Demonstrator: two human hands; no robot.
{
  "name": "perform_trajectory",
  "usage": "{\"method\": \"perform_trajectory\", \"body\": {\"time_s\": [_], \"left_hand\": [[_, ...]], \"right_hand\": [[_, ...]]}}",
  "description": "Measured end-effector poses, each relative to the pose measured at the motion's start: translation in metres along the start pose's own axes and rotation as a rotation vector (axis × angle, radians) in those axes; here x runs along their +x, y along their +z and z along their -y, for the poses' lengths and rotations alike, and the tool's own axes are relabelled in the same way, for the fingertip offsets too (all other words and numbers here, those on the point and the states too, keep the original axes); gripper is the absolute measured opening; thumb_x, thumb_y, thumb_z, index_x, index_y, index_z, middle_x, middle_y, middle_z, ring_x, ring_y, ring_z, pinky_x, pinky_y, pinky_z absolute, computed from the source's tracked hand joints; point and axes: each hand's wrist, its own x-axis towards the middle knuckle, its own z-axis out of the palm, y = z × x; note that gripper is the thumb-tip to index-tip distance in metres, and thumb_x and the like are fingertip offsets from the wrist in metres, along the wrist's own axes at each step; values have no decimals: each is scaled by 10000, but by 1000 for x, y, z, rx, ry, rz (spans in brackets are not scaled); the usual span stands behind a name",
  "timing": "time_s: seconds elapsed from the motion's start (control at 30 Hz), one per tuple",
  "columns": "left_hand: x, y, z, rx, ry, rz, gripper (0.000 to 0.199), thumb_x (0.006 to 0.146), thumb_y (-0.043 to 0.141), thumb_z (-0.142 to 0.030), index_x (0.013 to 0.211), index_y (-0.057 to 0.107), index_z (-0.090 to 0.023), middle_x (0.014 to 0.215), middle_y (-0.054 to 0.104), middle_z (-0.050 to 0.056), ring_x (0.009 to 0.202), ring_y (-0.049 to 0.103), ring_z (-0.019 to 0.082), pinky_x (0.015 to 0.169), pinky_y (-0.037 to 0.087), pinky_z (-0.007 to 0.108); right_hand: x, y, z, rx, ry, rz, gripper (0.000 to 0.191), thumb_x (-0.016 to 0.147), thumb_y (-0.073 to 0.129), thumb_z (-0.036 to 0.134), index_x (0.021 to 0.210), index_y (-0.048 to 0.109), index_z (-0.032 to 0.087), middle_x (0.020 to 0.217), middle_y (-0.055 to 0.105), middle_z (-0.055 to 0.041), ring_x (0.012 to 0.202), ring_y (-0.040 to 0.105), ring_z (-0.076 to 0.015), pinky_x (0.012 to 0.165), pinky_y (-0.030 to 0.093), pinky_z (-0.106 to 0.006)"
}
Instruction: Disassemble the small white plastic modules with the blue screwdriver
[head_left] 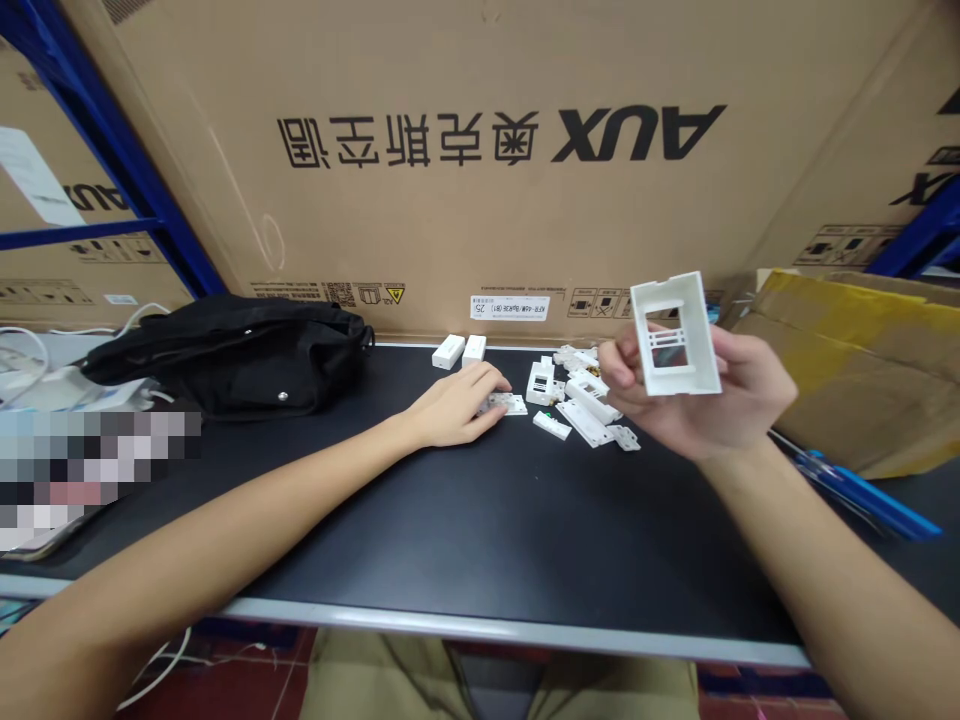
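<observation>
Head view, frame right: your right grip [720, 412] holds a white rectangular plastic housing [699, 340], probably light, stiff; grasp its sides; left grip [461, 407], mid-frame, unclear

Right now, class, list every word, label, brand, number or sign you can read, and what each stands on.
"AUX 奥克斯空调": large carton, upside down.
"KFR-46W/BpR3E(B1)", apparently, and "25": white label, upside down.
"A2L", apparently: beside the yellow warning triangle on that carton.
"AUX": left carton, upside down.
"X" plus a cut-off letter: cardboard at far right.
Too small or blurred: remaining fine print, and marks on the small white boxes.
</observation>
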Motion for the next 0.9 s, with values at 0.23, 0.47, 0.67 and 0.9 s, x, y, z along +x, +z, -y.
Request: {"method": "perform_trajectory", "body": {"time_s": [0.23,0.47,0.67,0.9], "left_hand": [[0,6,7,59,-187,37,368,891,555,-470,1174,548,-234,1225,597,86,1129,587,274,915,501,429],[1,8,9,26,-220,27,353,887,549,-539,1031,611,-223,1096,638,64,1038,614,252,846,500,379],[1,7,5,-140,-145,-96,319,907,566,-471,1080,601,-206,1029,685,56,912,646,208,788,495,331],[-4,10,-18,-234,51,-361,284,861,606,-366,1077,570,-184,975,662,66,836,624,182,773,504,308]], "right_hand": [[7,7,-22,-835,60,480,322,801,625,525,772,558,211,689,522,8,619,463,-147,573,355,-287],[10,16,-43,-1097,85,510,417,765,656,627,786,576,218,690,619,2,590,528,-154,537,325,-276],[14,3,-43,-1237,67,385,452,811,595,667,818,559,217,721,630,-27,617,541,-174,543,304,-274],[9,8,-27,-1037,-146,220,304,904,549,512,876,540,210,634,495,32,548,413,-126,555,306,-264]]}}
